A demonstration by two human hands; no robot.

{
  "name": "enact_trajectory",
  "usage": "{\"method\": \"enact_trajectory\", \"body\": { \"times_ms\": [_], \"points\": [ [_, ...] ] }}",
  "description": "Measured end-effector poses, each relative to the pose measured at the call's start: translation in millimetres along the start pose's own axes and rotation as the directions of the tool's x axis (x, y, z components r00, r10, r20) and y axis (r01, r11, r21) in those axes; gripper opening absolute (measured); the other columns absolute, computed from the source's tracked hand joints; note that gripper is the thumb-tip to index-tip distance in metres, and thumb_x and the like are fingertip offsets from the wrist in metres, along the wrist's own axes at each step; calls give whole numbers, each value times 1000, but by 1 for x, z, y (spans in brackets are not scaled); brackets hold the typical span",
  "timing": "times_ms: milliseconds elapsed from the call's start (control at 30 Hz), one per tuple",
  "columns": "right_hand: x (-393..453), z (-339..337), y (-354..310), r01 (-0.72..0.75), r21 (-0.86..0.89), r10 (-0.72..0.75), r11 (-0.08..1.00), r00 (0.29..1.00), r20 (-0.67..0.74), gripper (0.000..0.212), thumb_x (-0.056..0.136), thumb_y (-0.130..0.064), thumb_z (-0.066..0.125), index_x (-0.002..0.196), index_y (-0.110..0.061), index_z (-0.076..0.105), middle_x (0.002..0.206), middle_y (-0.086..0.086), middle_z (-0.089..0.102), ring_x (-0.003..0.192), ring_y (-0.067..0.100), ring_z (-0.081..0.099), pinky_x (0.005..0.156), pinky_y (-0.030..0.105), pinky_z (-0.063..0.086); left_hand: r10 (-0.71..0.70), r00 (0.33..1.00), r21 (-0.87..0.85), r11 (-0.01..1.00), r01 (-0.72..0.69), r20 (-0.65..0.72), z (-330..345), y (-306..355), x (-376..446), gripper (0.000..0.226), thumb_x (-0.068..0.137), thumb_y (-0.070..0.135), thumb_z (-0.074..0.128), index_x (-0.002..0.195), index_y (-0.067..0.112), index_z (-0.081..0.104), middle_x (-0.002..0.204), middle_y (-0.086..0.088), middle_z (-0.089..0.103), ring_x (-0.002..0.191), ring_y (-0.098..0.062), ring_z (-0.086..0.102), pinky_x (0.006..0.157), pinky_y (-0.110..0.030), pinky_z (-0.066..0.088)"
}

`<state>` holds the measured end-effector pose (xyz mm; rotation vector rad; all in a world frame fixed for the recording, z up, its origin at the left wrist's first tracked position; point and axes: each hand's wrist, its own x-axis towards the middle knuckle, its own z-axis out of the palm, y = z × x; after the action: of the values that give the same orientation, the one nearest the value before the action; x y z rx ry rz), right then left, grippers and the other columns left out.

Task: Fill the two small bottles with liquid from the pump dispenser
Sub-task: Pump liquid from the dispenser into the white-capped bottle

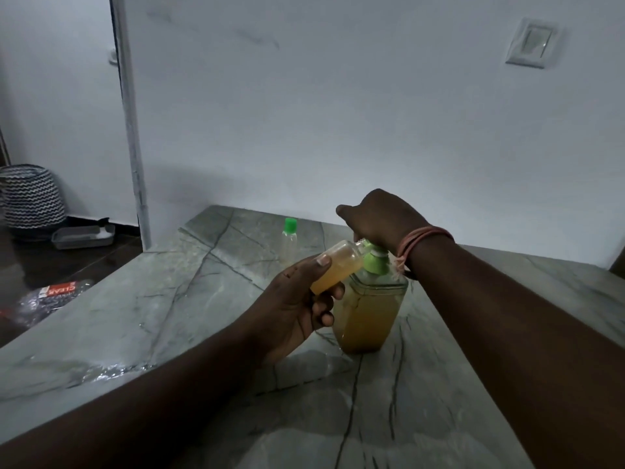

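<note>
head view: filling one small bottle at the pump spout.

small bottle [338,267] tilted, neck up against the green pump nozzle [373,262], mostly full of amber liquid; pinched between thumb and fingers of the left hand [297,309], apparently angled that way to catch what leaves the spout. pump dispenser [370,313] upright on the marble counter [169,316], right beside that hand, body about full of the same liquid. right hand [375,221] curled down over the pump head, seemingly to press it; red threads [422,242] round the wrist. second small bottle [290,243] standing behind, capped green, looks empty, well apart from both hands. beyond the counter edge, down left: striped basket [32,196], grey tray [83,236].
</note>
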<state>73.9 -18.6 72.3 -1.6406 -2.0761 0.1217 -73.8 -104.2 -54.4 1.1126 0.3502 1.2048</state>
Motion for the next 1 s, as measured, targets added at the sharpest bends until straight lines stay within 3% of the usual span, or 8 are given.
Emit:
{"method": "enact_trajectory", "body": {
  "times_ms": [133,233,333,567,667,733,800,1000],
  "points": [
    [1,-2,-4,-1,-77,0,997,1000,-2,40,81,-47,47,72,-13,67,73,6,67,68,24,62,64,31,48,-7,1000,28,1000,8,-24,4,2,-2,50,94,39,63,136,12,58,83,-8,64,57,-8,51,54,-23,52],
    [3,-6,-7,21,-204,-38,979,996,-78,36,79,-49,49,66,-17,58,69,2,61,63,20,57,55,28,40,-4,1000,20,1000,4,-22,4,2,-2,53,94,39,63,138,11,55,84,-8,64,57,-8,52,54,-24,52],
    [3,0,-5,-6,-146,-14,989,991,-134,36,80,-47,47,65,-16,57,70,2,64,63,22,57,54,27,35,-7,1000,33,999,8,-20,1,2,0,49,97,38,59,139,13,55,84,-7,64,57,-7,51,54,-23,52],
    [3,-3,-6,8,-139,-9,990,1000,-11,35,82,-44,49,69,-15,61,74,2,67,68,21,61,62,30,44,-11,1000,19,1000,11,-24,4,2,-2,40,95,38,60,128,17,68,83,-7,63,57,-8,49,54,-23,51],
    [6,-5,-7,45,-199,-49,979,999,-18,35,82,-47,51,70,-16,60,73,0,66,67,20,61,62,30,47,-14,999,14,1000,15,-32,4,2,-2,47,94,39,62,133,14,59,83,-7,64,57,-8,51,54,-23,51],
    [6,-2,-5,24,-125,-28,992,999,-34,37,81,-47,48,69,-15,64,73,1,68,68,22,62,67,32,50,-11,1000,17,1000,11,-27,2,2,0,45,96,38,61,134,13,60,84,-8,64,57,-8,51,54,-23,52],
    [4,2,-4,-9,-64,7,998,999,-39,40,81,-46,47,70,-13,67,73,3,69,68,23,63,67,32,50,-5,1000,17,1000,5,-29,1,1,0,39,97,37,60,129,14,65,83,-8,64,57,-9,51,54,-24,52],
    [1,0,-4,1,-98,-2,995,1000,-9,37,83,-46,47,70,-15,64,76,3,68,69,21,61,64,30,46,-6,999,14,1000,6,-46,4,1,-3,37,93,38,63,123,17,70,83,-9,64,57,-9,50,53,-24,51]
  ]
}}
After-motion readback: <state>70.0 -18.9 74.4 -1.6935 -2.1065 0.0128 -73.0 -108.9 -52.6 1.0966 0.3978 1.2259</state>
